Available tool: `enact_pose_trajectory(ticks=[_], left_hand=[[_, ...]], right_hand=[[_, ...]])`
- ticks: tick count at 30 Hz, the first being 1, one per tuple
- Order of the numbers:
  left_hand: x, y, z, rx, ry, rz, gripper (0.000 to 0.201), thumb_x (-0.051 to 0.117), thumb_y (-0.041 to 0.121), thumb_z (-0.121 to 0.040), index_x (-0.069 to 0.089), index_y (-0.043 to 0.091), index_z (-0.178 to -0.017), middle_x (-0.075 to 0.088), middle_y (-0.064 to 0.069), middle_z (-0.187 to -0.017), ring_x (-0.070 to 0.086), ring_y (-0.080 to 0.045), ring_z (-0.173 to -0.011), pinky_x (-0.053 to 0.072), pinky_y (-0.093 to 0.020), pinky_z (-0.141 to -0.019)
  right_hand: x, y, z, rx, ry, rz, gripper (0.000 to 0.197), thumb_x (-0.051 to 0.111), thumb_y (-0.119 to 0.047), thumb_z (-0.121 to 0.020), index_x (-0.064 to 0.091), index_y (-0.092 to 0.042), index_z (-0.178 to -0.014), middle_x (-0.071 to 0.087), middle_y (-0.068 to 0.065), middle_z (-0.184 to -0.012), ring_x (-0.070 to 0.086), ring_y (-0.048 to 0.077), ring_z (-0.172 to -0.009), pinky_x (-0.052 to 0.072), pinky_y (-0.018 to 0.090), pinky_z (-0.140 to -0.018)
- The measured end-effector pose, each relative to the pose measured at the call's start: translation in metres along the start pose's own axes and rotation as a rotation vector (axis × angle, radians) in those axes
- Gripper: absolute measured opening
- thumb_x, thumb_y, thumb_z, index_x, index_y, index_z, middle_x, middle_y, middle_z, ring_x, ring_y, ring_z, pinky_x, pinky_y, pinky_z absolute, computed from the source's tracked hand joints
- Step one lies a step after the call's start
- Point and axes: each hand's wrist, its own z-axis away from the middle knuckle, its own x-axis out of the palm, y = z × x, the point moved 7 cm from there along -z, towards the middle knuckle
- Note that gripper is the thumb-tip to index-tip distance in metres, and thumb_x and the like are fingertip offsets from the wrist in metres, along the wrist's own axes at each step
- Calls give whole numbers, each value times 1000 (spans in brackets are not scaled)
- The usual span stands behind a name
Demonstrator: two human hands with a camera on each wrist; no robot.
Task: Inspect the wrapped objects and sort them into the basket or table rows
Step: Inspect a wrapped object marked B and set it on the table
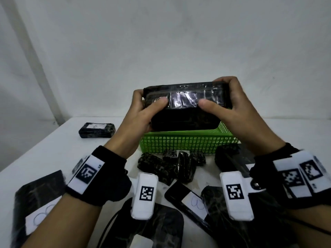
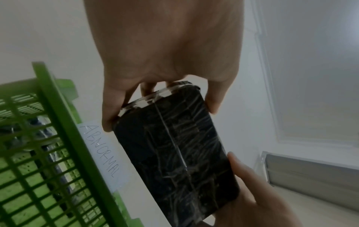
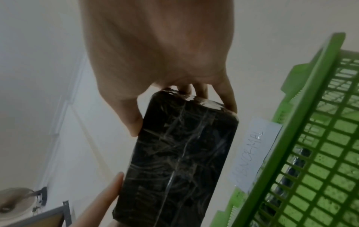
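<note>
I am gripping the black wrapped block at each end, left hand and right hand, above the green basket.

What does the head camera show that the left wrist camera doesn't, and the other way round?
Only the head view shows the unsorted wrapped objects on the table, a lone labelled wrapped block at far left, and both wrist bands. Only the left wrist view shows the paper label reading ABNORMAL on the green basket. Both show the left hand and right hand gripping the ends of one black wrapped block beside that basket.
</note>
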Motion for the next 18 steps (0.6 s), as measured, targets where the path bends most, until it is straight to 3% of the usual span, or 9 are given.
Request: enact_pose_trajectory(ticks=[3,6,10,12,15,18], left_hand=[[1,-4,-2,9,-4,-43,44,68,32,-88,44,19,-123,66,8,-115,69,0,-97,57,-24,-75],[1,-7,-3,12,21,-75,43,70,30,-88,46,20,-121,66,7,-114,69,-3,-97,57,-26,-74],[1,-7,-2,6,39,-88,40,71,29,-88,48,21,-120,66,5,-109,69,-2,-90,56,-25,-70],[-1,-6,-3,-8,32,-84,39,67,34,-90,47,22,-120,66,7,-108,69,-5,-94,58,-31,-75],[-4,-9,-1,-152,19,53,42,49,61,-92,50,26,-116,62,6,-107,67,-19,-102,58,-46,-80],[-8,-17,1,-278,27,137,50,47,60,-94,58,18,-120,64,-6,-114,71,-24,-102,61,-46,-76]], right_hand=[[0,10,-2,30,27,-52,51,81,-39,-75,51,-25,-114,68,-6,-104,70,10,-95,57,29,-75],[1,19,-4,67,97,-59,54,81,-49,-60,55,-31,-103,72,-5,-99,73,21,-96,60,46,-82],[5,20,-4,61,138,-64,56,81,-43,-59,54,-23,-104,69,-8,-90,71,16,-87,58,40,-77],[3,14,-2,27,128,-9,57,81,-49,-61,54,-25,-105,69,-11,-92,70,12,-89,59,42,-82],[-1,4,2,-66,92,81,49,86,-38,-71,53,-27,-106,62,-16,-92,63,6,-87,57,39,-85],[4,0,4,-109,33,131,49,84,-41,-70,53,-28,-105,63,-16,-95,66,9,-89,59,39,-80]])
